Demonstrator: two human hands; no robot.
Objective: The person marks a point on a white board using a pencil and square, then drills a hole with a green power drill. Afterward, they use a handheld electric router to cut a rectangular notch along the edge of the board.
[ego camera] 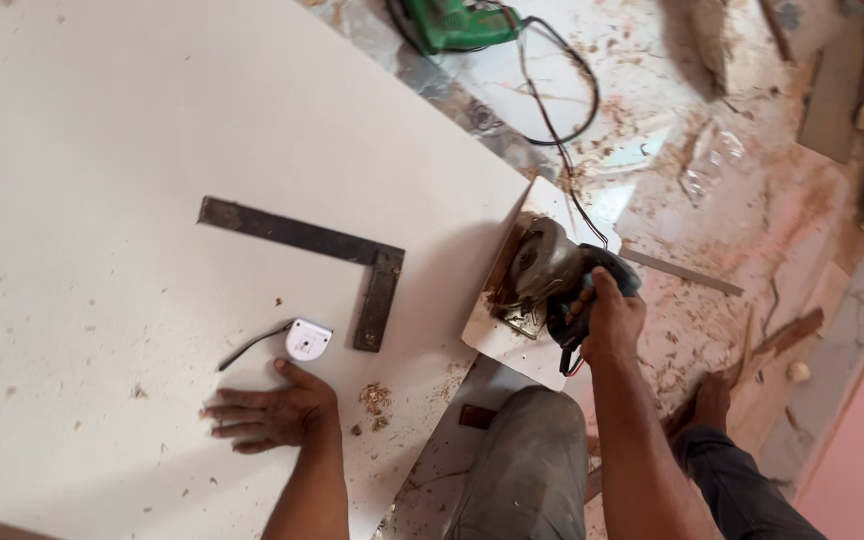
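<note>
The right hand (607, 318) is clenched around the dark handle of a circular saw (544, 275), which sits at the right edge of a large white laminate board (102, 150), its blade housing just left of the knuckles and sawdust caked along the cut. A narrow white offcut (512, 350) lies under and below the saw, angled away from the main sheet. The saw's black cord (562, 120) runs up and away from the grip toward a green power drill (452, 22) on the dusty floor.

The left hand (270, 412) lies flat on the board, fingers spread and gripping nothing. Just above its fingertips rests a small white tape measure (307, 340) with a short strap trailing left. A dark steel try square (352, 262) lies just beyond that, between the two hands.
</note>
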